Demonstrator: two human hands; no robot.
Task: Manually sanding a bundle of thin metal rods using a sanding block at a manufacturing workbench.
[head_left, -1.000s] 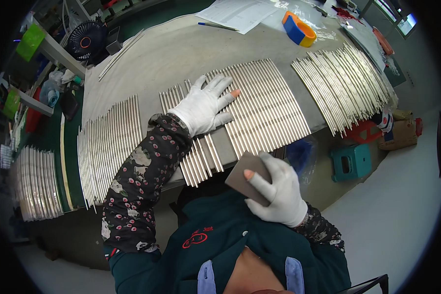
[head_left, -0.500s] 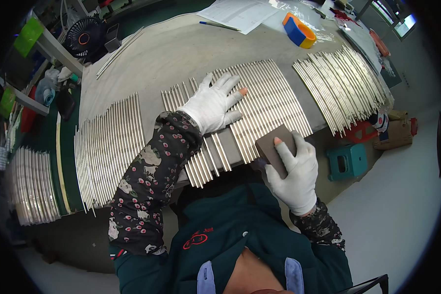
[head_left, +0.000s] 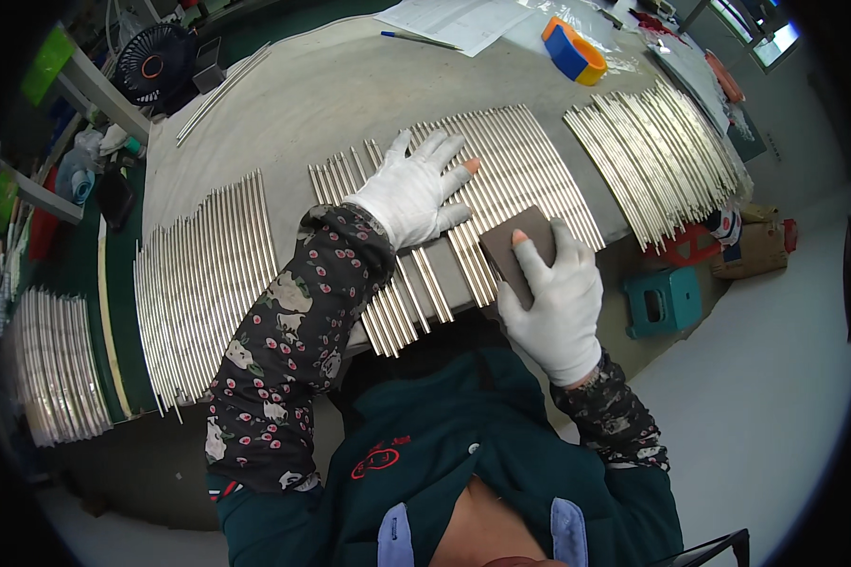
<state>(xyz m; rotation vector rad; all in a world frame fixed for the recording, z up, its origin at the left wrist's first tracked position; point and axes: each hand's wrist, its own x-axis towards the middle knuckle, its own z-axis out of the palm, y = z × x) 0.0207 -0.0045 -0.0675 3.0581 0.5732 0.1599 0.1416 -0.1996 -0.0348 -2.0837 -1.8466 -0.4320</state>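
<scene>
A row of thin silver metal rods [head_left: 529,175] lies side by side on the grey table [head_left: 350,104] in front of me. My left hand [head_left: 416,194], in a white glove with cut fingertips, lies flat with spread fingers on these rods. My right hand [head_left: 558,298], also gloved, presses a dark brown sanding block [head_left: 511,248] onto the near ends of the rods, just right of the left hand.
More rod batches lie at the left [head_left: 203,283], far left [head_left: 52,369] and right [head_left: 657,161]. A blue and orange tape dispenser [head_left: 572,49], papers [head_left: 454,19] and a pen sit at the back. A fan [head_left: 156,61] stands back left, a teal stool [head_left: 662,302] below right.
My right hand has carried the sanding block from near my chest up and forward onto the near ends of the rods. The left hand has stayed flat on the rods.
</scene>
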